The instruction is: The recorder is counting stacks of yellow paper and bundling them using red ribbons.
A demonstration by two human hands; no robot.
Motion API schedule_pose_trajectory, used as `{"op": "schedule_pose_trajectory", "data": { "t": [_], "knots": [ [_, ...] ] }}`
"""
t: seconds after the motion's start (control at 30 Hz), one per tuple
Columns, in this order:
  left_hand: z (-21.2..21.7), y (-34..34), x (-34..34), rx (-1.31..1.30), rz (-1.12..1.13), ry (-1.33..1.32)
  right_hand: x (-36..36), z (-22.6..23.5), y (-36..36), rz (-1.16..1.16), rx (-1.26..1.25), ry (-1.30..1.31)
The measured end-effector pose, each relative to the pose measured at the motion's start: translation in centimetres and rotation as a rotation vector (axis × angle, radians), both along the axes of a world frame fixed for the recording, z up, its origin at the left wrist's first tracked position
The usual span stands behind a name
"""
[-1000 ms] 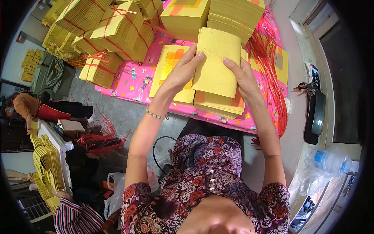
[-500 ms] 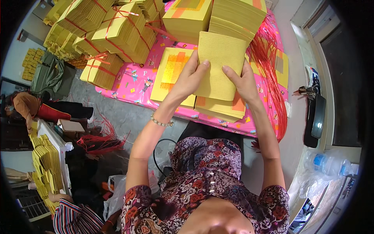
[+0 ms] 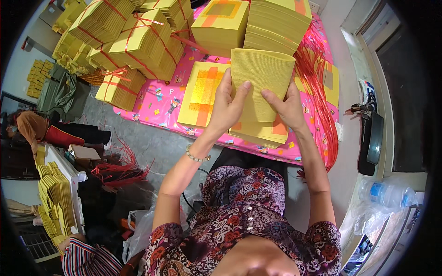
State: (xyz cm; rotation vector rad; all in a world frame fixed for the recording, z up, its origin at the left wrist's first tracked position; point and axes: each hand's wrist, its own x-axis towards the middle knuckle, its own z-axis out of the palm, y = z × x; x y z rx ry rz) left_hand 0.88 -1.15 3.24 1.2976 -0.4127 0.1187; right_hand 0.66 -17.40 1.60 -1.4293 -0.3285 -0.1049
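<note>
Between both hands I hold a yellow folded paper [image 3: 261,69], bowed so that its top edge shows a narrow curved opening. My left hand [image 3: 229,102] grips its left side, thumb on the front face. My right hand [image 3: 289,104] grips the right side in the same way, thumb also in front; the fingers behind the sheet are hidden. Just beneath it, a stack of yellow paper [image 3: 258,136] with orange patches lies at the table's near edge. To its left sits a stack of yellow sheets [image 3: 188,99] with a gold and orange square.
Bundles of yellow paper tied with red string [image 3: 147,43] crowd the back left of the pink table [image 3: 159,108]. Tall paper stacks [image 3: 276,34] stand behind my hands. Red plastic strings [image 3: 322,106] hang over the right side. Two other people work at the left beside a white table [image 3: 73,193].
Both hands have brought the folded paper slightly down toward me. It now bows more, and its top edge has parted into a visible opening.
</note>
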Motion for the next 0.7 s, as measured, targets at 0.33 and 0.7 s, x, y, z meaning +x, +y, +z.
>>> {"op": "schedule_pose_trajectory", "data": {
  "t": [0.33, 0.7],
  "knots": [
    [-0.6, -0.4, -0.3, 0.022, 0.047, -0.104, -0.4, 0.6, -0.8, -0.041, 0.045, -0.041],
    [-0.9, 0.6, -0.6, 0.018, 0.004, 0.013, 0.1, 2.2, -0.3, -0.182, 0.098, -0.076]
  ]
}}
